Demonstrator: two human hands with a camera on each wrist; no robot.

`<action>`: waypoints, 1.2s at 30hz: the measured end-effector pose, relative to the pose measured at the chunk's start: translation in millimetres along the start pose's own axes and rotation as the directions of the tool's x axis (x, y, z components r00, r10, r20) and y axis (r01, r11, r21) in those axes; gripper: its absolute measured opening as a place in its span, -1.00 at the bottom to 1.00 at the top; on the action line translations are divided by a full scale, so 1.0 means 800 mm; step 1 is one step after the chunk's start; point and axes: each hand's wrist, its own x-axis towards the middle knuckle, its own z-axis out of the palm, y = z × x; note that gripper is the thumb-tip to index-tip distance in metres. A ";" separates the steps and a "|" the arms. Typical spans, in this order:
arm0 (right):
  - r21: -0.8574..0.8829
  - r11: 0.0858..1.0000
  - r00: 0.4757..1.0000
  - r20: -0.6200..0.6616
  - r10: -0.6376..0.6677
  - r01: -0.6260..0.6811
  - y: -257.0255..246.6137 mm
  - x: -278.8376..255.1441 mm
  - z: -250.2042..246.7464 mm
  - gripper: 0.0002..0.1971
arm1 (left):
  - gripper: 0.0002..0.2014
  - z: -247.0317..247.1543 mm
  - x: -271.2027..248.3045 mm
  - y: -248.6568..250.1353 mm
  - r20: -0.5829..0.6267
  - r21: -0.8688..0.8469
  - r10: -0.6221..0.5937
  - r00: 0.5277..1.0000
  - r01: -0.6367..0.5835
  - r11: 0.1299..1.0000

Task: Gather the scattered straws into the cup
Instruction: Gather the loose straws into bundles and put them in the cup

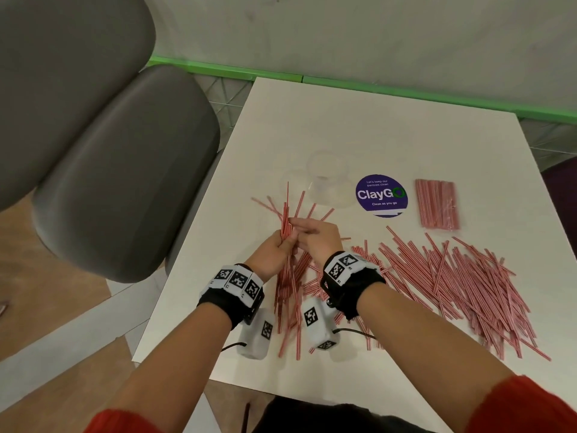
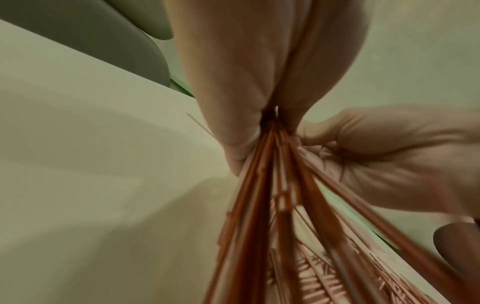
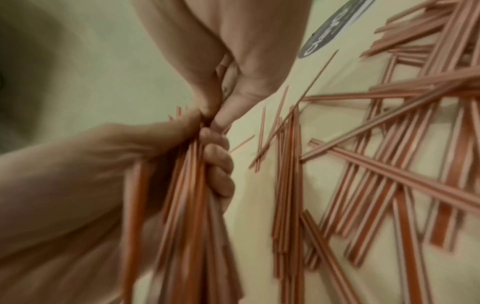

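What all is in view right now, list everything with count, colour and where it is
bundle of straws: one handful, red and white striped, gripped upright in the left hand
loose straws: too many to count, red and white, scattered over the table's near right
packed straws: one neat block, red and white, right of the sticker
cup: one, clear, far side of the straws, left of the sticker
sticker: one, round, purple, on the table
table: one, white
chairs: two grey cushioned ones, left of the table
left hand: grips the bundle
right hand: fingertips at the bundle
wrist bands: two, black, with black and white markers
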 end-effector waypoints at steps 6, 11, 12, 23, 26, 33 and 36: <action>-0.007 0.995 0.991 -0.079 -0.105 0.104 -0.012 0.004 -0.006 -0.82 | -0.81 -0.002 -0.001 0.003 -0.053 -0.072 0.022 0.998 -0.026 0.997; -0.019 0.999 0.995 -0.093 0.025 -0.027 -0.010 0.016 -0.012 -0.69 | -0.82 -0.004 -0.003 0.010 -0.148 -0.148 0.050 0.988 -0.072 0.986; -0.003 0.998 0.998 -0.030 0.062 -0.062 -0.011 0.015 -0.012 -0.64 | -0.81 -0.004 -0.002 0.014 -0.177 -0.160 0.067 0.982 -0.096 0.982; -0.161 0.983 0.836 0.526 0.158 -0.084 0.004 -0.027 -0.026 -0.72 | -0.83 -0.025 0.018 0.061 -0.508 -0.372 0.055 0.860 -0.277 0.886; -0.198 0.980 0.860 0.501 0.101 0.000 0.003 -0.024 -0.026 -0.81 | -0.83 -0.026 0.019 0.061 -0.533 -0.407 0.038 0.845 -0.296 0.864; -0.359 0.912 0.877 0.480 -0.003 0.199 0.002 -0.025 -0.048 -0.64 | -0.82 -0.039 0.018 0.076 -0.604 -0.541 -0.058 0.795 -0.356 0.762; -0.389 0.897 0.902 0.431 -0.024 0.210 0.004 -0.026 -0.066 -0.58 | -0.83 -0.048 0.016 0.086 -0.640 -0.543 -0.057 0.766 -0.398 0.739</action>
